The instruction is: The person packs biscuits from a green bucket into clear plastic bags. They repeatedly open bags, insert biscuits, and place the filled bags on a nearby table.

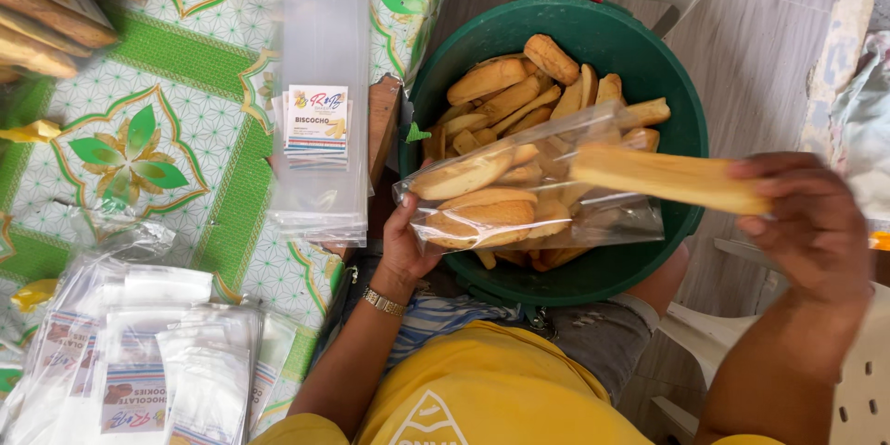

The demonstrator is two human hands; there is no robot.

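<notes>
We held a clear plastic bag [528, 190] in our left hand [405, 246], fingers closed around its shut end, the bag lying sideways over the green tub [649, 56] on our lap. Our right hand [805, 213] pinched one long pale biscuit [663, 176] between thumb and fingertips, its far end already inside the bag's open mouth. The bag was glossy and crinkled, half filled with flat, oval, golden-brown slices. More biscuits [519, 88] lay heaped loose in the tub, crusty and dry-looking. The tub's round rim sat just beside the table edge [382, 120], leaving little room on the left; to the right open floor [760, 46] gave more. On the patterned green-and-white tablecloth [185, 93] a neat stack of empty labelled bags [320, 111] lay near the edge, with another loose pile of bags [139, 362] nearer us.
</notes>
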